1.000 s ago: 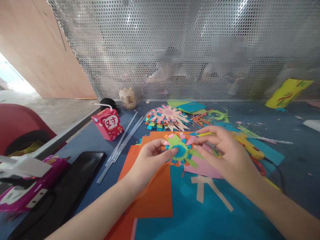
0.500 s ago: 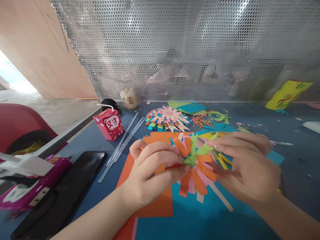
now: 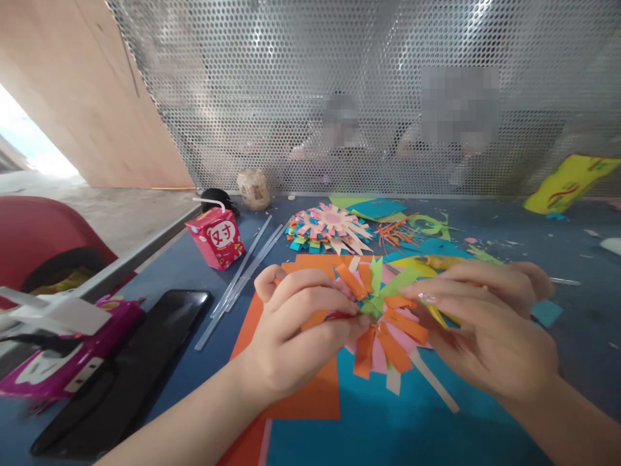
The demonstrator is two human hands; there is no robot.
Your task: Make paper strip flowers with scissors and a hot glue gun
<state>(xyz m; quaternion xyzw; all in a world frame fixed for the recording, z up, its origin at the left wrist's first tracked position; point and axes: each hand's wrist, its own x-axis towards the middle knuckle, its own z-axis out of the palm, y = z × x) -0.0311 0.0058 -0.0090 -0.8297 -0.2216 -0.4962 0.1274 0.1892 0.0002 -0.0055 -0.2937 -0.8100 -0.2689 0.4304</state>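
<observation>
A layered paper flower (image 3: 383, 317) with orange, pink and green strips is raised off the blue table, its back toward me. My left hand (image 3: 295, 336) grips its left side, fingers curled over the petals. On the right side, my right hand (image 3: 490, 323) pinches the flower with stretched fingers near its green centre. Beneath them lie an orange sheet (image 3: 301, 395) and a teal sheet (image 3: 388, 427). A finished paper flower (image 3: 330, 228) lies farther back on the table.
A red drink carton (image 3: 217, 237) with a straw stands at left beside clear glue sticks (image 3: 242, 275). A black phone (image 3: 126, 369) and a magenta device (image 3: 58, 356) lie at the near left. Paper scraps (image 3: 412, 230) and a perforated metal screen (image 3: 339, 97) are behind.
The flower was turned over from its green and teal face to its orange-strip back and lifted toward me. Both hands closed in around it and rose slightly.
</observation>
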